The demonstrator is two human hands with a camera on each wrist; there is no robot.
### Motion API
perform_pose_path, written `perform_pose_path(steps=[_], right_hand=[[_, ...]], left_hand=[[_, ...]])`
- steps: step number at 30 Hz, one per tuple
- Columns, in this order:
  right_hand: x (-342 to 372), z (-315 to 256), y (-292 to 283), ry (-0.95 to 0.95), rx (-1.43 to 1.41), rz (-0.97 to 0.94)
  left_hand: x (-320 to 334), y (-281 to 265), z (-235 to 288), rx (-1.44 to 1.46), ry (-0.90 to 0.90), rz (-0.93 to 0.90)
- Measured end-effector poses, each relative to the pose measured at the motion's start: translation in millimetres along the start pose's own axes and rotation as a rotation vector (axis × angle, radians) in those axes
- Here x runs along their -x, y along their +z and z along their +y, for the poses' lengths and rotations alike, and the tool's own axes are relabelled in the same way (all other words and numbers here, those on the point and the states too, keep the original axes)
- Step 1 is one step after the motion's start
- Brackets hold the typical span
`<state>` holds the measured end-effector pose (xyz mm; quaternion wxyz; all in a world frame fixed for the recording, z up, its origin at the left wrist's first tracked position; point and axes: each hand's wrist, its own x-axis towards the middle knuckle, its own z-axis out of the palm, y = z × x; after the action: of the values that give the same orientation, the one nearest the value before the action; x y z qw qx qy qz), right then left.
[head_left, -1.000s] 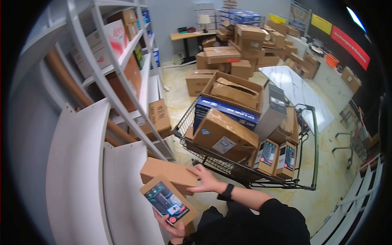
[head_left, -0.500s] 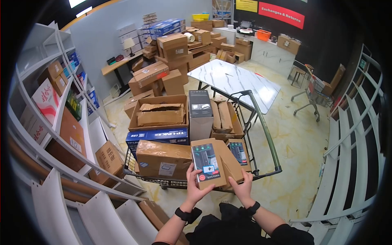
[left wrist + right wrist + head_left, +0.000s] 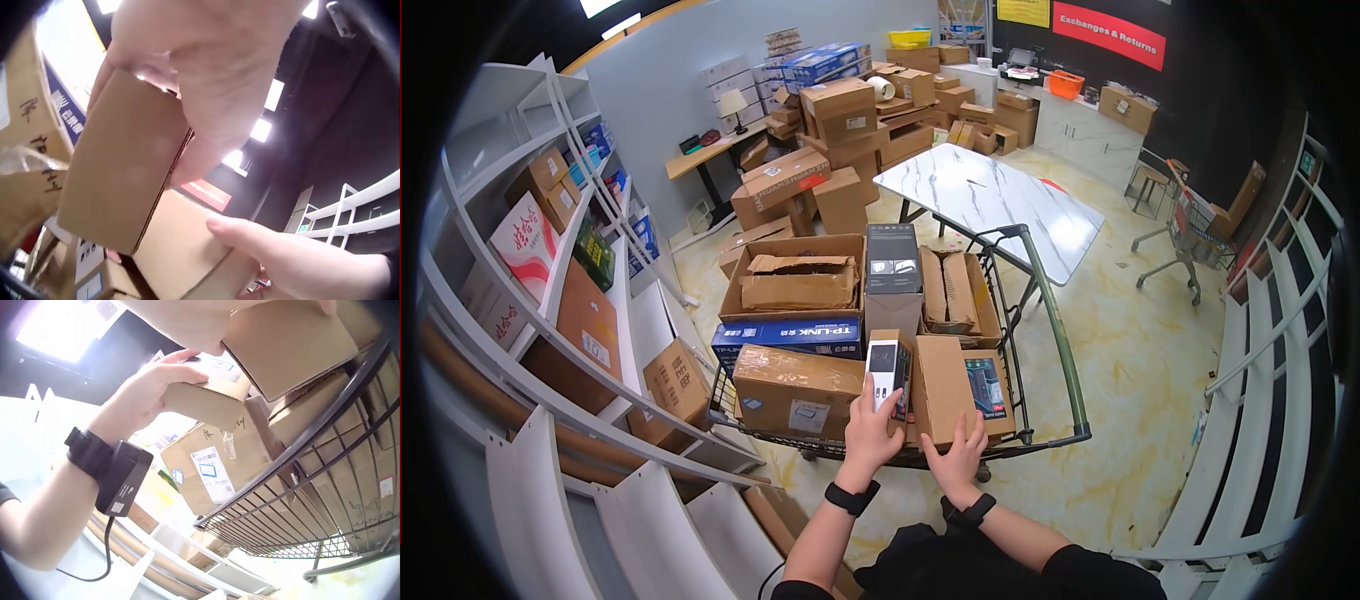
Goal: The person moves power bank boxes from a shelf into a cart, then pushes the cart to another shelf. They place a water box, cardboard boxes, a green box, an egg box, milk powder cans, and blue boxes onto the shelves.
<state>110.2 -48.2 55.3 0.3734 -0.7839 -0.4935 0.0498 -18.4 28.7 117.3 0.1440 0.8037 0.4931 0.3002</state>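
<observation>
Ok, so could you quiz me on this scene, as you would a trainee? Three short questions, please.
1. True or false: the left hand holds the printed box and the right hand holds the plain box.
2. What colour is the TP-LINK box? A) yellow B) blue C) green
3. Fill the gap: the red sign reads "Exchanges & ____".

Key: 1 true; 2 B; 3 Returns

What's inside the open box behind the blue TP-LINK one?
The open box behind the blue TP-LINK box holds a brown cardboard package with a dark gap along its top. Its contents and whatever lies beneath it are hidden.
</observation>
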Motion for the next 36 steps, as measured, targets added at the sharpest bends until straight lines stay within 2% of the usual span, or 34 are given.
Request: perform_pose_path(steps=[2, 5, 7, 9, 16, 24, 28, 32, 36], right_hand=[[-1.5, -0.1, -0.2, -0.006, 0.001, -0.009], [-2.6, 2.0, 0.3, -0.002, 0.006, -0.021], [-3.0, 2.7, 0.8, 0.004, 0.007, -0.032], [-4.7, 2.3, 0.2, 0.021, 0.012, -0.037], [-7.3, 3.8, -2.3, 0.032, 0.016, -0.070], [-8.4, 3.6, 0.2, 0.005, 0.018, -0.034], [-7.2, 4.8, 1.5, -0.012, 0.018, -0.039], [-6.0, 7.0, 5.4, -0.008, 0.023, -0.030], [-5.1, 7.2, 9.6, -0.003, 0.037, -0.036]], left_hand=[[-4.9, -3.3, 5.4, -0.187, 0.105, 0.035], [-10.3, -9.0, 5.3, -0.242, 0.101, 0.021], [-12.8, -4.5, 4.9, -0.205, 0.060, 0.032], [-15.9, 1.4, 5.6, -0.061, -0.061, 0.108], [-0.6, -5.5, 22.4, -0.118, -0.130, -0.013], [31.2, -15.2, 50.7, -0.150, -0.096, -0.103], [45.3, 8.1, 39.3, -0.236, -0.082, -0.080], [39.0, 23.0, 30.4, -0.226, -0.029, 0.012], [9.4, 33.9, 19.5, -0.192, -0.060, 0.010]])
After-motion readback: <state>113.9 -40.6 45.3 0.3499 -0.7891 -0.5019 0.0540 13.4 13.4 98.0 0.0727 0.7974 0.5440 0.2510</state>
